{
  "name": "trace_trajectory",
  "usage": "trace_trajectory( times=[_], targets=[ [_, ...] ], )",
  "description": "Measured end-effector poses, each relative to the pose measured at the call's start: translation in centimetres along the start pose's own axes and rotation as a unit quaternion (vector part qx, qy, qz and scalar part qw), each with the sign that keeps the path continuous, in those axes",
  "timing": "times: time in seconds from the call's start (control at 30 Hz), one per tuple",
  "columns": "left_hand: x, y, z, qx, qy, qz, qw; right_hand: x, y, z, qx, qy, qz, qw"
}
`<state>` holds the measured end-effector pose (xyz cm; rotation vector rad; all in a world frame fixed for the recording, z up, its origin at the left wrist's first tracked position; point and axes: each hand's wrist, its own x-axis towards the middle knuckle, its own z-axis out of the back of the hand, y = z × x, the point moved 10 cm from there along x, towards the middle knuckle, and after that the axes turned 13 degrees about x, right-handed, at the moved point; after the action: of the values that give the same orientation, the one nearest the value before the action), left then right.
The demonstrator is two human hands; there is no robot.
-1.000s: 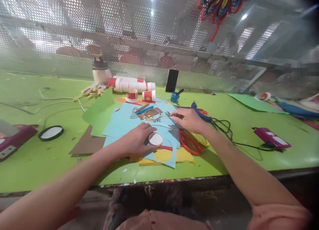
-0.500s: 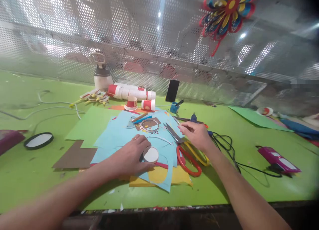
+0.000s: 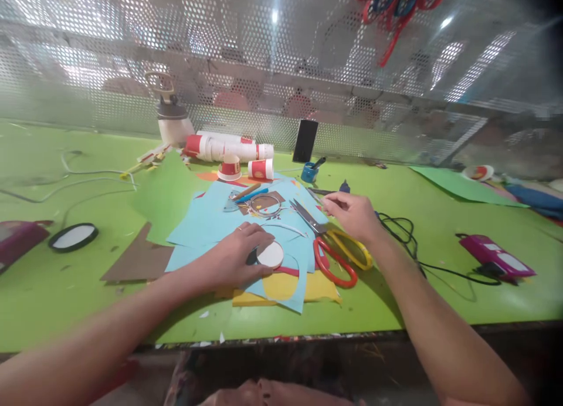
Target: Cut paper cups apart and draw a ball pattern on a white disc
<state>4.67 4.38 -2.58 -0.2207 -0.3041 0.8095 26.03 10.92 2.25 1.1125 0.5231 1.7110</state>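
My left hand (image 3: pixel 240 250) is closed around a small round piece with a flat white face (image 3: pixel 270 254), gripped at its edge between thumb and fingers, just above the blue paper (image 3: pixel 200 209). My right hand (image 3: pixel 352 213) is pinched; whatever lies between its fingertips is too small to make out. Beside it rest large scissors (image 3: pixel 314 224) with one red and one yellow handle, blades parted. Behind that hand shows the dark blue tip of a tool (image 3: pixel 344 186). A ring-shaped hoop (image 3: pixel 265 206), a brown pencil (image 3: pixel 247 190) and a blue pen (image 3: pixel 251 196) lie on the paper.
Stacked paper cups (image 3: pixel 233 151) lie at the back beside a pump sprayer (image 3: pixel 171 118). A phone (image 3: pixel 305 141) leans behind a blue pot (image 3: pixel 309 172). A purple device (image 3: pixel 495 256) with black cable sits right; a round black-rimmed disc (image 3: pixel 73 237) sits left. Green paper (image 3: pixel 165 200) rises at left.
The view has tilted down. The far side of the left green sheet has lifted and hides part of the yellow-and-white pieces. My left hand keeps its grip; my right stays pinched and has shifted slightly right.
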Motion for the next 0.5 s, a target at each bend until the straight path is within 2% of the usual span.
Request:
trace_trajectory(
  times=[0.33, 0.5],
  targets=[
    [0.1, 0.2, -0.1, 0.002, 0.001, -0.004, 1.000, -0.7, 1.5, -2.1, -0.012, 0.040, 0.027, 0.999],
    [0.0, 0.3, 0.2, 0.005, 0.017, 0.022, 1.000, -1.0, 1.7, -3.0, -0.023, 0.054, 0.031, 0.998]
  ],
)
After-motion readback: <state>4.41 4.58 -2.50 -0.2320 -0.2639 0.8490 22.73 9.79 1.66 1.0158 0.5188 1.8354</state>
